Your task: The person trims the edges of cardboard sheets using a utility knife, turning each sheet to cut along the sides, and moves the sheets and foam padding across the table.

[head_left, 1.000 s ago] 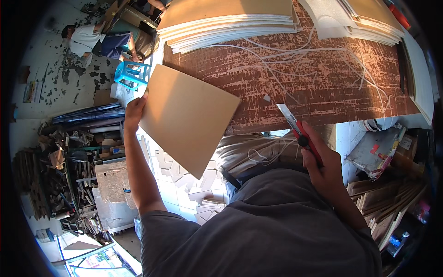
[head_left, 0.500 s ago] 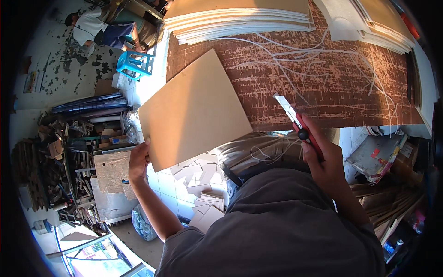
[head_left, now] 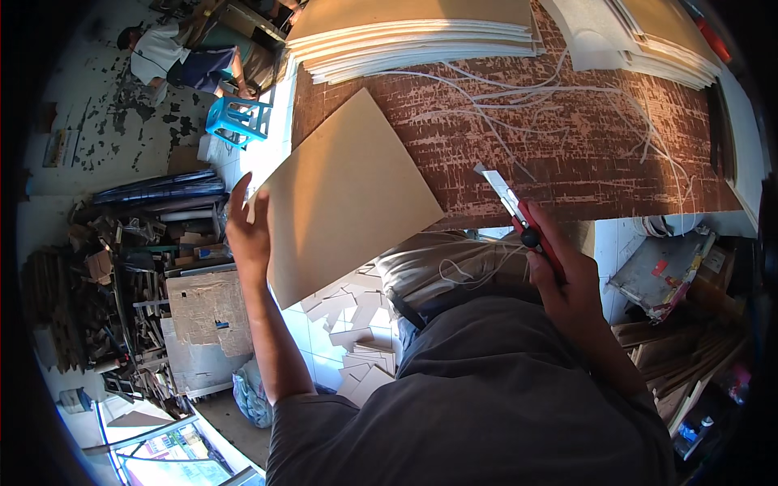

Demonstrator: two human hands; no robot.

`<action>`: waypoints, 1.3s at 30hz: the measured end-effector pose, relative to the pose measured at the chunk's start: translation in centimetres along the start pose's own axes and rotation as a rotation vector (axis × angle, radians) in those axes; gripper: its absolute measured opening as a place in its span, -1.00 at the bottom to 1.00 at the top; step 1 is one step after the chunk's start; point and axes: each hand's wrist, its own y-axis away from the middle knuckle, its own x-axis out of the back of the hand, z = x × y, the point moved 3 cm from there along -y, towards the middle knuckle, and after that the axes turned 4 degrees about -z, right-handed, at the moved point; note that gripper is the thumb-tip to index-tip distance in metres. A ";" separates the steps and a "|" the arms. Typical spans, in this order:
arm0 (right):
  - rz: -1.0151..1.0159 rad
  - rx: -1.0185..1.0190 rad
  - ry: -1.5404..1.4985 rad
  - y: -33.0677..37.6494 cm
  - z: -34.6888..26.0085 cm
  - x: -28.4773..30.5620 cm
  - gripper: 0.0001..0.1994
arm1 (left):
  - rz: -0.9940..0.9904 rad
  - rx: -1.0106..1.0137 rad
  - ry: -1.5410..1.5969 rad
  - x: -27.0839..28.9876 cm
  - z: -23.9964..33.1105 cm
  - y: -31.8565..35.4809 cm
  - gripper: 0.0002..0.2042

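My left hand [head_left: 247,231] grips the left edge of a tan cardboard sheet [head_left: 344,194], held tilted with its far corner over the near-left part of the worn brown table [head_left: 567,154]. My right hand [head_left: 567,279] is closed around a red utility knife [head_left: 523,219] with its blade extended, the tip pointing up-left just over the table's near edge. Thin white trimmed strips [head_left: 519,101] lie scattered over the tabletop.
Stacks of white-edged board [head_left: 405,36] line the table's far side, with more stacked at the far right [head_left: 656,49]. Offcut pieces [head_left: 352,320] litter the floor below. A blue stool [head_left: 239,121] and a crouching person [head_left: 174,57] are at far left, scrap piles [head_left: 113,283] beside them.
The sheet has swung back up toward the table, and my left hand has slid along its left edge. The knife hand has stayed near the table's near edge.
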 end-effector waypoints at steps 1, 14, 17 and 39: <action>0.019 -0.005 0.003 0.2 0.2 0.0 -0.40 | -0.085 0.022 0.005 -1.7 3.6 -0.6 -0.50; 0.110 -0.090 0.019 1.6 0.8 1.0 -0.41 | -0.359 -0.406 -0.300 -13.8 10.6 -3.7 -0.34; 0.038 -0.125 -0.021 1.0 0.5 0.9 -0.41 | -0.350 -0.389 -0.306 -14.1 10.6 -3.6 -0.35; 0.062 0.409 0.425 -18.0 -3.5 -8.0 -0.44 | -0.284 -0.377 -0.340 -14.6 10.4 -3.3 -0.35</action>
